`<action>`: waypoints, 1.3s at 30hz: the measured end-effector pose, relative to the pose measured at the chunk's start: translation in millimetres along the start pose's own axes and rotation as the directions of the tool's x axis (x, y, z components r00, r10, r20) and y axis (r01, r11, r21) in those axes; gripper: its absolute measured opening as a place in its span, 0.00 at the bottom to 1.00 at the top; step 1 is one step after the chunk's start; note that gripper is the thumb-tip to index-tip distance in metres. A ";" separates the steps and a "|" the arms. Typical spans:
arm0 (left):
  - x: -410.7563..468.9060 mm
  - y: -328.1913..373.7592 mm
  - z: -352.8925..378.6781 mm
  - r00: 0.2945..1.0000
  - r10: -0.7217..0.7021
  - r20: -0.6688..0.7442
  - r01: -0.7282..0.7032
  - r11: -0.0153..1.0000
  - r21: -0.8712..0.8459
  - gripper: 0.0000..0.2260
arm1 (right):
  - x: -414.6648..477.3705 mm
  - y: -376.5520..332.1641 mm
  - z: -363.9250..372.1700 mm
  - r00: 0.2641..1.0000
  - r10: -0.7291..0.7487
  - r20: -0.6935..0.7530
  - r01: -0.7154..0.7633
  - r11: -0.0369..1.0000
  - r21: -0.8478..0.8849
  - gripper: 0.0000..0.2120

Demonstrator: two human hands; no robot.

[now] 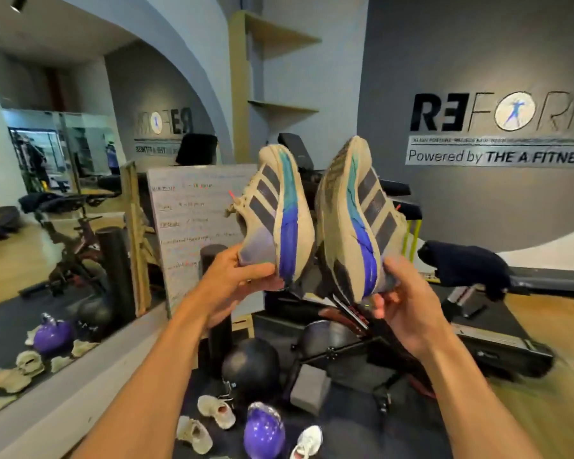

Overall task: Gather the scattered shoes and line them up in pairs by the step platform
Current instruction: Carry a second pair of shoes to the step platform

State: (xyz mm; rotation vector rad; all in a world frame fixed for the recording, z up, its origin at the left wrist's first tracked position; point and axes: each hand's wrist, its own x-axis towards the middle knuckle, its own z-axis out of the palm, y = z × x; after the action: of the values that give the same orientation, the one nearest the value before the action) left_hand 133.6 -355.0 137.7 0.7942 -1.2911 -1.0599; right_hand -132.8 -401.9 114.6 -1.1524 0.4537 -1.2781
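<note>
I hold a matching pair of beige sneakers with dark stripes and blue-teal soles up at chest height, toes pointing up. My left hand point(236, 279) grips the heel of the left sneaker point(279, 213). My right hand point(401, 293) grips the heel of the right sneaker point(355, 220). On the dark floor mat below lie two beige shoes point(217, 410) point(194, 437) and a white shoe point(309, 442) at the bottom edge. No step platform is clearly recognisable in this view.
A purple kettlebell point(264, 432) stands between the floor shoes, a black ball point(251, 362) behind it. A whiteboard point(193, 223), foam rollers point(217, 313), a grey block point(310, 387), a bench and a treadmill point(497, 339) crowd the area. A wall mirror point(47, 193) at left reflects shoes.
</note>
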 end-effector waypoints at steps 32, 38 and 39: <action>73.9 -34.5 321.9 0.748 0.557 0.361 -0.628 0.421 0.654 0.20 | -170.3 -187.1 -140.3 0.657 -0.699 -0.282 -0.227 0.173 -0.958 0.05; 91.5 -59.8 447.4 0.527 0.675 0.516 -0.714 0.023 0.700 0.18 | -193.6 -242.0 -224.7 0.597 -0.795 -0.112 -0.458 -0.222 -0.861 0.10; 94.5 -63.9 468.2 0.500 0.674 0.544 -0.712 -0.037 0.701 0.17 | -197.4 -251.7 -238.6 0.594 -0.799 -0.094 -0.492 -0.269 -0.828 0.10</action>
State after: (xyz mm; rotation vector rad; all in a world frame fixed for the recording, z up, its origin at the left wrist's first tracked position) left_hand -342.1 -419.8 179.7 0.6488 -1.9861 0.6561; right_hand -511.9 -289.8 169.0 -2.0071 2.7156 -1.6030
